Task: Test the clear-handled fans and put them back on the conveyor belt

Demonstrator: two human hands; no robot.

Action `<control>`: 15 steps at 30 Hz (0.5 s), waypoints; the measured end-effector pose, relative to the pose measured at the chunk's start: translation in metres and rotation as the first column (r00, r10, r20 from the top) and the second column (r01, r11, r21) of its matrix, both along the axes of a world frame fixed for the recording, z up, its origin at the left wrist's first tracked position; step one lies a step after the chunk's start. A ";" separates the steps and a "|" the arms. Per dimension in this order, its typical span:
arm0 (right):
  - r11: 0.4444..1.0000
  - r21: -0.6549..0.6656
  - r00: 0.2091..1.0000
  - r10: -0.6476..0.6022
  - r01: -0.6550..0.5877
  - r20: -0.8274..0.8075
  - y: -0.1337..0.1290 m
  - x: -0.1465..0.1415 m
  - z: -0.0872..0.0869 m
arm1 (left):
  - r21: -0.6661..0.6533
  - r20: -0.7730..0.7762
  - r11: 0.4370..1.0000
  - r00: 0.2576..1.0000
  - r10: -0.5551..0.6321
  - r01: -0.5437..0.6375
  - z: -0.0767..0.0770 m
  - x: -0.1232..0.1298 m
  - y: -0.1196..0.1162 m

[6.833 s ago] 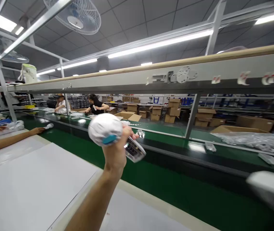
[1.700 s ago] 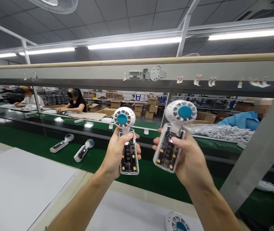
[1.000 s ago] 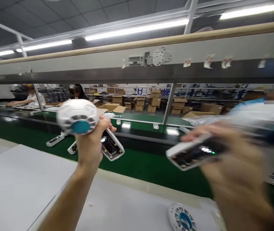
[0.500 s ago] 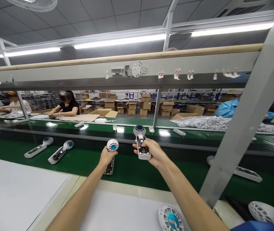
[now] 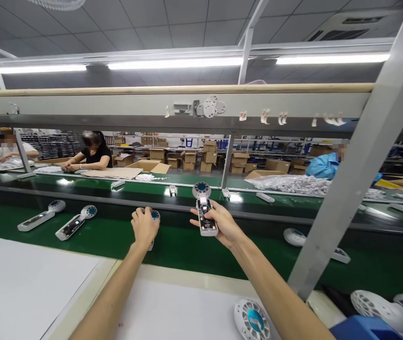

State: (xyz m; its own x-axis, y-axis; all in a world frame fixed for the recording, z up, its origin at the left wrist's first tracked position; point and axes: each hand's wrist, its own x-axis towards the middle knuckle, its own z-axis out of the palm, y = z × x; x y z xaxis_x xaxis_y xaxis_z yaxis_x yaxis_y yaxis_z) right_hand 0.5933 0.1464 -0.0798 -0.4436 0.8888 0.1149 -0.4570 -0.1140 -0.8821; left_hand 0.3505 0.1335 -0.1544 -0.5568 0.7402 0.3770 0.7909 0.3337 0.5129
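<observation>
My right hand [image 5: 224, 224] grips a white handheld fan [image 5: 207, 225] whose open handle shows a dark circuit board, its round head upward. My left hand [image 5: 145, 226] is over a second fan [image 5: 155, 215] on the green belt, fingers bent around it; the hand covers most of that fan. Two more open-handled fans [image 5: 71, 227] [image 5: 38, 220] lie on the belt to the left. A round white fan piece with a blue centre [image 5: 252, 319] rests on the white sheet near me.
A slanted metal post [image 5: 350, 156] stands at right, with a fan [image 5: 294, 237] beside it. White fan parts [image 5: 378, 307] and a blue object [image 5: 364, 328] sit at lower right. Across the belt are people, cartons [image 5: 157, 153] and a heap of white parts [image 5: 293, 183].
My left hand has shifted left and turned, now covering more of its fan. My right hand still holds its fan, slightly further left. Fans on the belt appear further left.
</observation>
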 end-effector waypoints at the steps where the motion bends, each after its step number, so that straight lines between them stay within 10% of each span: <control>1: 1.000 0.012 1.000 -0.001 0.001 0.008 0.001 -0.001 -0.001 | 0.012 0.012 1.000 1.000 -0.017 0.017 0.007 0.002 -0.001; 9: 0.989 0.141 0.960 -0.082 0.045 0.269 0.029 -0.027 -0.042 | 0.068 0.106 0.984 0.979 -0.174 0.168 0.035 0.016 -0.003; 15: 0.951 0.308 0.739 -0.202 -0.007 0.642 0.045 -0.040 -0.097 | 0.032 0.116 0.964 0.957 -0.267 0.265 0.031 0.015 0.001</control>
State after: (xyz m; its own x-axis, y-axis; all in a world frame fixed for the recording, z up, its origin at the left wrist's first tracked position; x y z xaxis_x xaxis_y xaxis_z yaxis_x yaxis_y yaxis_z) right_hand 0.5532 0.1911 -0.1768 -0.4113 0.9089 0.0692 0.2571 0.1885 -0.9478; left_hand 0.3654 0.1349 -0.1237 -0.3823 0.8619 0.3331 0.7832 0.1110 0.6118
